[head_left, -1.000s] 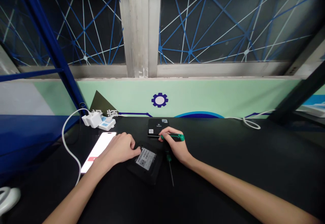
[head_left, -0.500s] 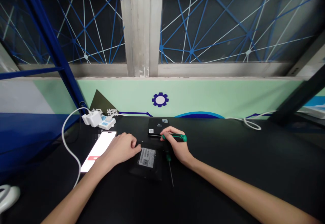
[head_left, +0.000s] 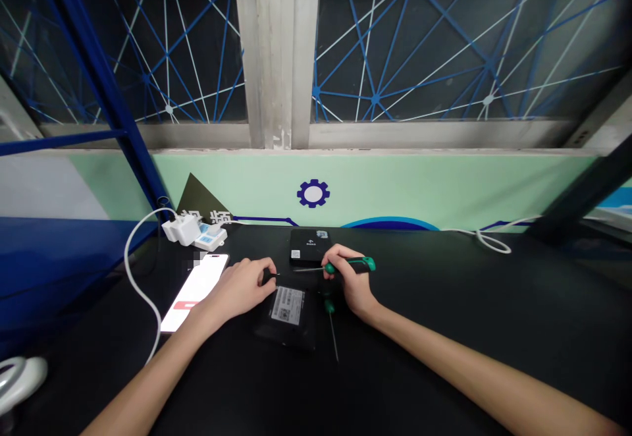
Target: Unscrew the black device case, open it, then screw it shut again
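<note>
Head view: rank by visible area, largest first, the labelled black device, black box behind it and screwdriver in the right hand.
1. Labelled black device
2. Black box
3. Held screwdriver
True sizes are unsure: the box is farther.

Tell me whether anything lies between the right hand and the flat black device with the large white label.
Yes: a loose screwdriver with green-and-black handle and thin metal shaft lies on the black tabletop, between the flat black device with the large white label and the bare right hand. Nothing else visible does.
</note>
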The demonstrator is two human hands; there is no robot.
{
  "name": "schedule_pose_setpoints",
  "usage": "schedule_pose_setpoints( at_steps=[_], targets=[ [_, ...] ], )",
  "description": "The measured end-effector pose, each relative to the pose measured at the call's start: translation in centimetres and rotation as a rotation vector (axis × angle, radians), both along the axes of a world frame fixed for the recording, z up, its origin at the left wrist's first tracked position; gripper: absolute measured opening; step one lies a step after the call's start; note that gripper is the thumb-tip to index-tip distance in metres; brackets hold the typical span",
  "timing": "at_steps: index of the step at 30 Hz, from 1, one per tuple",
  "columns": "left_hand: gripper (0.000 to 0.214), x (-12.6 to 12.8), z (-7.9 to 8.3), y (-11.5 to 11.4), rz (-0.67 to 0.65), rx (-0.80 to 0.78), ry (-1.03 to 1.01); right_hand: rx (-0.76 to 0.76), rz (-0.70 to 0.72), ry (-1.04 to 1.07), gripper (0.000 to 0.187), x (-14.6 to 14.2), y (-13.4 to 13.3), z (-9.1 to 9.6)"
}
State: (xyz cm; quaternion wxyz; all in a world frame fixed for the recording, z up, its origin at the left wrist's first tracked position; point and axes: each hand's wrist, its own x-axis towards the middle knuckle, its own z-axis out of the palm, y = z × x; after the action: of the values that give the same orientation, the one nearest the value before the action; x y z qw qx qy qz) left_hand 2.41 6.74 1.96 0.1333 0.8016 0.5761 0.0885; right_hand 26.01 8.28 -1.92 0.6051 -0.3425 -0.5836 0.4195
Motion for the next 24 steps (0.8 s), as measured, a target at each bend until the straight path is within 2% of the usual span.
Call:
schedule_pose_setpoints(
  at_steps=[12, 24],
  targets=[
    [0.034, -0.3, -0.1, -0.1, -0.033, -0.051, -0.070, -0.041, -0.010, 0.055, 0.035, 0.1, 0.6, 0.5],
    [0.034, 0.0, 0.7, -0.3, -0.024, -0.082, -0.074, -0.047, 0.031, 0.059, 0.037, 0.3, 0.8, 1.7]
  ],
)
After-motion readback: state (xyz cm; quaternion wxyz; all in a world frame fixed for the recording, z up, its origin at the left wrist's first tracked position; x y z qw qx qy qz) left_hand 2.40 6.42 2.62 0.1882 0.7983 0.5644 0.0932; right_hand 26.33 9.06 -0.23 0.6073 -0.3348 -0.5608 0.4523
